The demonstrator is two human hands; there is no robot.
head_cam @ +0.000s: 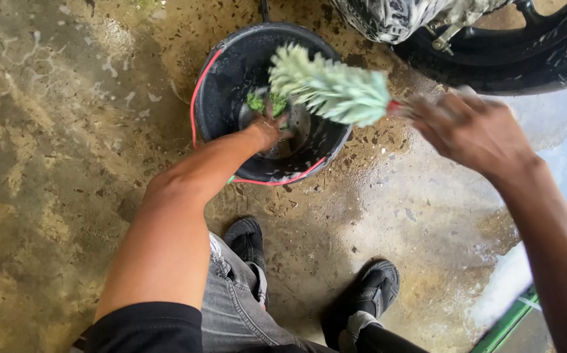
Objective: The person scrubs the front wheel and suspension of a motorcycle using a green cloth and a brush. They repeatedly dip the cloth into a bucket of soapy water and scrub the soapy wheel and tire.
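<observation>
Wet, stained concrete floor (54,163) fills the left of the view, streaked with foam. The left hand (269,129) reaches down into a black bucket (221,85) that stands on the floor and has a red cord along its rim; the fingers are curled around a green, nubbly wash cloth (265,102) low inside the bucket, though the grip itself is partly hidden by the hand and the bucket's shadow. Just above the bucket's right rim hangs a pale green, shaggy wash brush (332,88), its tufted head over the bucket's mouth and its red-collared handle pointing right. The right hand (469,127) holds that handle, fingers closed around it, blurred in the picture. Behind the brush and hand, at the top right, stands a soapy motorcycle tyre (512,62) with foam-covered metal parts beside it. Lower down, the person's grey trousers and two black sandals (247,242) rest on the floor, near the bucket. At the far right edge a green bar (515,320) runs along a patch of white foam.
</observation>
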